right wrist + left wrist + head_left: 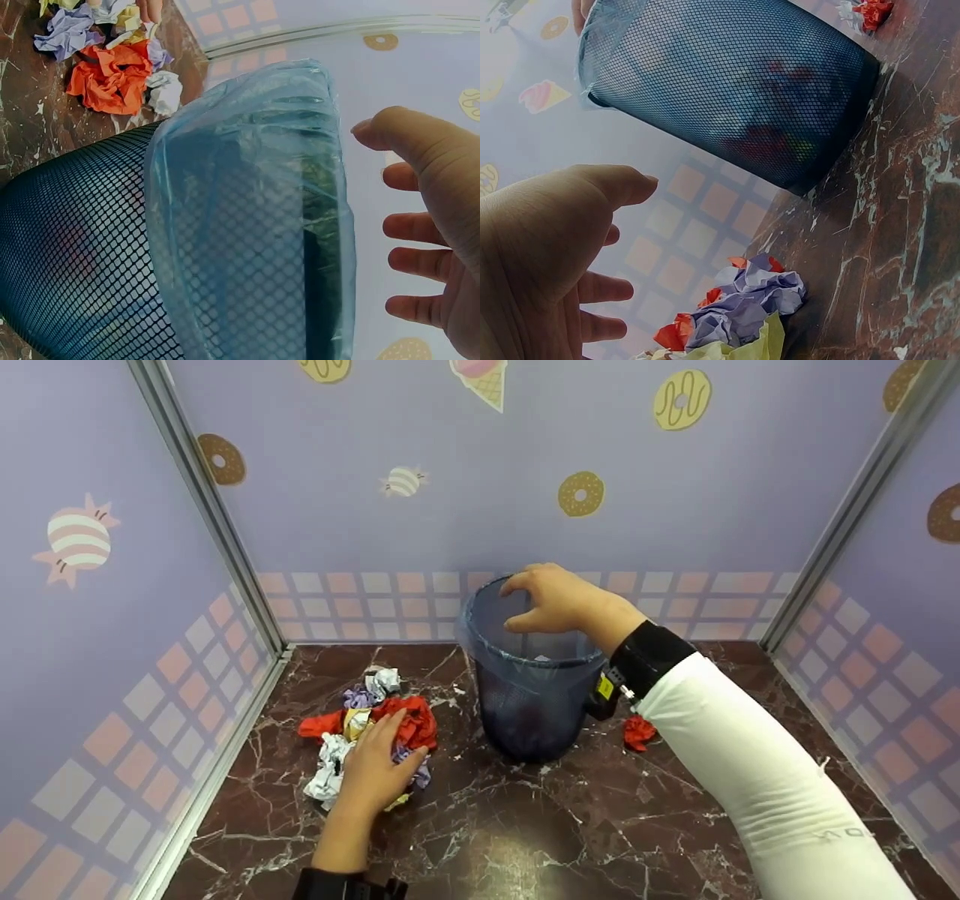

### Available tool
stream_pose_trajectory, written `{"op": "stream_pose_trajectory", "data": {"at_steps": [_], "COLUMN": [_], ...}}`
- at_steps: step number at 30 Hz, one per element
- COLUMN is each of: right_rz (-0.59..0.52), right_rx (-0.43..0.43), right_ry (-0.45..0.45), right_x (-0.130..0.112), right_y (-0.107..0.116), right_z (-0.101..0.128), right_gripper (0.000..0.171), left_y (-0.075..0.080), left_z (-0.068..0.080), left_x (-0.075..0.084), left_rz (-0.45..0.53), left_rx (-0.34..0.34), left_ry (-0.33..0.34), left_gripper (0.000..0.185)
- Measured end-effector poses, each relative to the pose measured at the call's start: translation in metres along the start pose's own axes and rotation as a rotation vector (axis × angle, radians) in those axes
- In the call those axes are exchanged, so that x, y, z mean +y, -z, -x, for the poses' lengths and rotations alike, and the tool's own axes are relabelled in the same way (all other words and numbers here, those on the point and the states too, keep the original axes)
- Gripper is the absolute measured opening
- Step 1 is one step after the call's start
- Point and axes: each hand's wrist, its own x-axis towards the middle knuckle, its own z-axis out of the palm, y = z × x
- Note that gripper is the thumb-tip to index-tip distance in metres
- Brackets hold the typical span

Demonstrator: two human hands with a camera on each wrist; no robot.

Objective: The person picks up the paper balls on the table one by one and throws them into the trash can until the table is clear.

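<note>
Head view, risk: the right hand [559, 600] hovers over the mesh bin [529, 697], which stands on the counter [525, 825]; a knock on the rim might tip it.
Head view, left hand [375, 769]: fingers spread flat on the pile of crumpled paper [367, 727] left of the bin.
Left wrist view, left hand [540, 262]: fingers apart, gripping nothing; paper just beneath.
Right wrist view, right hand [424, 240]: fingers spread, empty, beside the blue liner [255, 210].
Stray: red scrap [637, 731] right of the bin.
</note>
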Motion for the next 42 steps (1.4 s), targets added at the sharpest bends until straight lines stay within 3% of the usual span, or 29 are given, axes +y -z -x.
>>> {"op": "stream_pose_trajectory", "data": {"at_steps": [8, 14, 20, 29, 35, 42], "right_rz": [0.023, 0.026, 0.016, -0.025, -0.067, -0.144], "right_rx": [-0.004, -0.012, 0.011, 0.064, 0.043, -0.01], "right_ry": [-0.045, -0.128, -0.209, -0.319, -0.4, -0.499], "right_x": [0.01, 0.028, 0.061, 0.122, 0.162, 0.2], "right_y": [0.005, 0.019, 0.029, 0.027, 0.008, -0.045], "right_z": [0.009, 0.025, 0.051, 0.104, 0.144, 0.186], "right_gripper": [0.061, 0.063, 0.066, 0.065, 0.067, 0.072], "left_y": [0.001, 0.001, -0.003, -0.017, -0.028, -0.047], "left_z": [0.002, 0.005, 0.01, 0.027, 0.037, 0.05], "left_x": [0.007, 0.018, 0.039, 0.077, 0.095, 0.113], "left_rz": [0.018, 0.023, 0.026, 0.01, -0.016, -0.057], "left_rx": [-0.006, -0.009, -0.025, -0.126, -0.186, -0.238], "left_ry": [0.006, -0.025, -0.068, -0.164, -0.269, -0.384], "left_gripper": [0.076, 0.077, 0.077, 0.078, 0.077, 0.077]}}
